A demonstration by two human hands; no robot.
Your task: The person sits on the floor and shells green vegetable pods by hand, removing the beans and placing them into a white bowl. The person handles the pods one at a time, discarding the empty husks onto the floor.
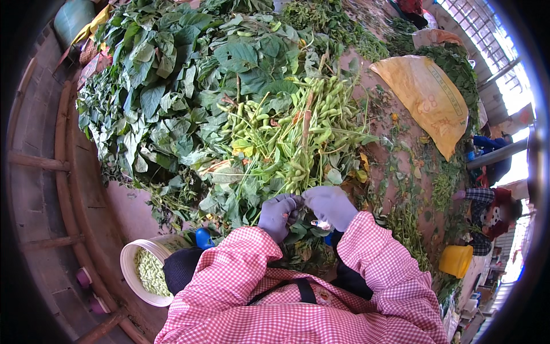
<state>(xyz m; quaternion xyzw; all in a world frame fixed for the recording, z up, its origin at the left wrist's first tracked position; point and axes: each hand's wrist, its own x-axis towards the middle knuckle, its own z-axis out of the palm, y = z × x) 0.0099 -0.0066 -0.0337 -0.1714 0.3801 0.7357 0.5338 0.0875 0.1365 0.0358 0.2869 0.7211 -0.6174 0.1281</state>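
Both hands wear greyish-purple gloves and meet at the near edge of a heap of soybean plants. My left hand (pixel 278 216) has its fingers bent at the lower end of the pods; what lies between them is too small to tell. Beside it, my right hand (pixel 330 207) has its fingertips bent down close to the left ones, and its grasp is hidden. Just beyond both hands lie green soybean pods (pixel 296 172) on stems, with a brown stalk (pixel 306 124) among them. A white bucket (pixel 129 275) of shelled green beans (pixel 151 268) stands at lower left.
Leafy plants (pixel 150 86) are piled high at left and ahead. A yellow woven sack (pixel 425 94) lies at right on the littered floor. A person (pixel 494 215) sits at far right near a yellow bucket (pixel 456 261). Wooden rails (pixel 62 172) run along the left wall.
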